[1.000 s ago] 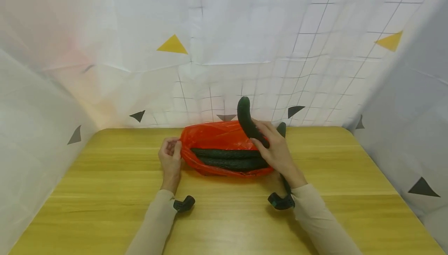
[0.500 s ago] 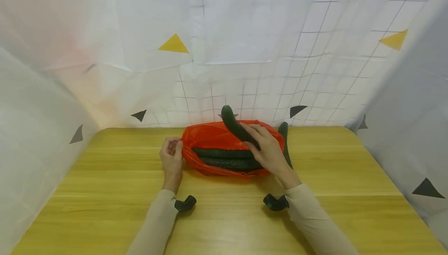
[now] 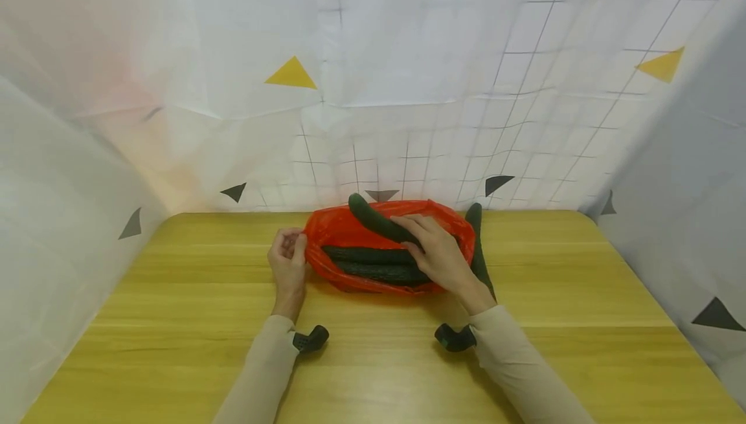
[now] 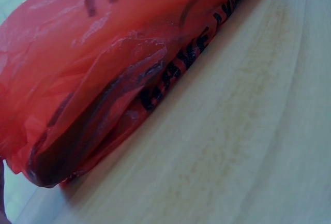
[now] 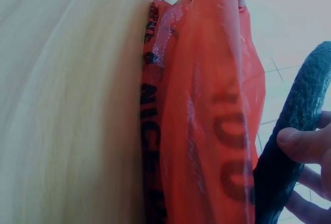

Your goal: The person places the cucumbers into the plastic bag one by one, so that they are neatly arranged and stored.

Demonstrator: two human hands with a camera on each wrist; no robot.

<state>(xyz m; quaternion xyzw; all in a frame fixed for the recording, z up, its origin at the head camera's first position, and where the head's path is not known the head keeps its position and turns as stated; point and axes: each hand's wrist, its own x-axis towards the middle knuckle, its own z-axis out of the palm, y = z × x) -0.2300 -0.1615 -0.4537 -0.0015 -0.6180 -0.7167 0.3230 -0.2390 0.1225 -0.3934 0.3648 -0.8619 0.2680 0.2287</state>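
A red plastic bag (image 3: 350, 224) with black lettering lies on its side on the table, its mouth spread wide. Two dark green cucumbers (image 3: 364, 256) rest inside it. At the bag's left end, my left hand (image 3: 288, 259) pinches the rim between thumb and fingers. My right hand (image 3: 440, 252) grips another cucumber (image 3: 373, 219) by its right part, tilted over the opening with its free end up and to the left. In the right wrist view, thumb and fingers wrap this cucumber (image 5: 305, 94) beside the red bag (image 5: 207, 105); its lower end is out of frame.
One more cucumber (image 3: 478, 249) lies on the wooden table (image 3: 583, 294) just right of the bag, partly behind my right forearm. A white sheet (image 3: 384, 55) with grid lines and coloured triangles hangs along the table's back edge. Black cameras (image 3: 311, 340) sit on both wrists.
My right hand has carried its cucumber left and down, tipping it from nearly upright to a flatter slant over the bag's mouth. The left hand keeps its hold on the rim.
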